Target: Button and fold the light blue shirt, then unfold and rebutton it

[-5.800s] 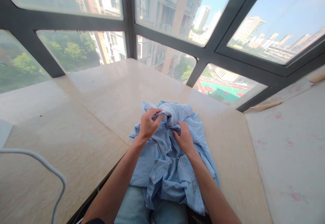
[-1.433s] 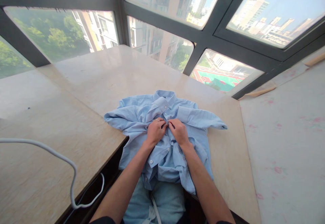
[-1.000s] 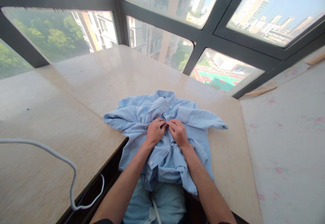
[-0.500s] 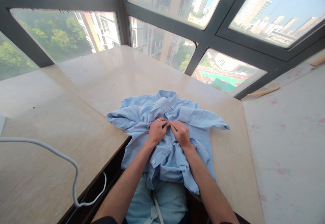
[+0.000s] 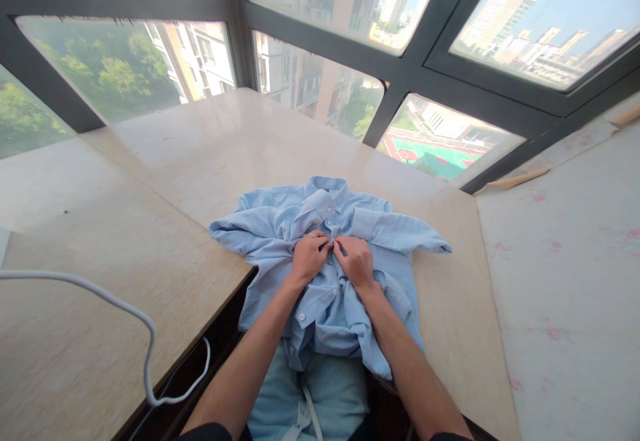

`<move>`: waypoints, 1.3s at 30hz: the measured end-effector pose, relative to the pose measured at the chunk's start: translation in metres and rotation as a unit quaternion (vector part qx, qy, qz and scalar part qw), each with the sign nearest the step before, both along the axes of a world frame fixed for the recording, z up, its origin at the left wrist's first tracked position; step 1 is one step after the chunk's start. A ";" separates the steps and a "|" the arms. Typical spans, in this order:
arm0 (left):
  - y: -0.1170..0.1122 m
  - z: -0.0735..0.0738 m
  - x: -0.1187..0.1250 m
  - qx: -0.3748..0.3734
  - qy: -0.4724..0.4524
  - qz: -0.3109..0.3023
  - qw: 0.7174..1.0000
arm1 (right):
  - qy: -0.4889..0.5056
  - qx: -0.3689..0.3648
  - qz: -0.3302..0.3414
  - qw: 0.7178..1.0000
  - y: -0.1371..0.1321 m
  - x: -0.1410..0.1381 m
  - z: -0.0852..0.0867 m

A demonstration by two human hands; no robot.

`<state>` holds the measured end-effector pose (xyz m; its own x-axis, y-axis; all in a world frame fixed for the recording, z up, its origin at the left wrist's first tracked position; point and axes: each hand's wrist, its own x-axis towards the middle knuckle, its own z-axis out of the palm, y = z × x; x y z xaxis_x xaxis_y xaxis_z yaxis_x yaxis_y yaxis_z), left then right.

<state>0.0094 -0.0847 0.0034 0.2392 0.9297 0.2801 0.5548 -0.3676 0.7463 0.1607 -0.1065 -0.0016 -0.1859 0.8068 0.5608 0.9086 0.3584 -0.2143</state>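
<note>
While seated at the table (image 5: 160, 154), working at the front of the shirt (image 5: 324, 299), spread face up at the near edge, with collar (image 5: 342, 194) away. Likely buttoning or unbuttoning midway down; calls next for steady hold on both front edges. Reaching in with forearms (image 5: 263, 344) converging. Gripping cloth with left hand (image 5: 309, 256) and right hand (image 5: 356, 261), both curled to pinches, almost meeting. Perhaps holding a button too, though too covered to tell.
</note>
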 end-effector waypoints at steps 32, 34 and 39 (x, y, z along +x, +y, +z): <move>-0.002 -0.001 0.000 0.007 0.022 -0.002 1.000 | 0.093 -0.042 0.076 0.992 0.002 0.004 0.003; -0.003 0.000 0.000 0.005 0.019 -0.001 1.000 | 0.118 -0.049 0.076 0.989 0.003 0.004 0.003; -0.002 0.000 -0.001 0.002 0.004 -0.005 1.000 | 0.182 -0.076 0.089 0.976 0.006 0.006 0.004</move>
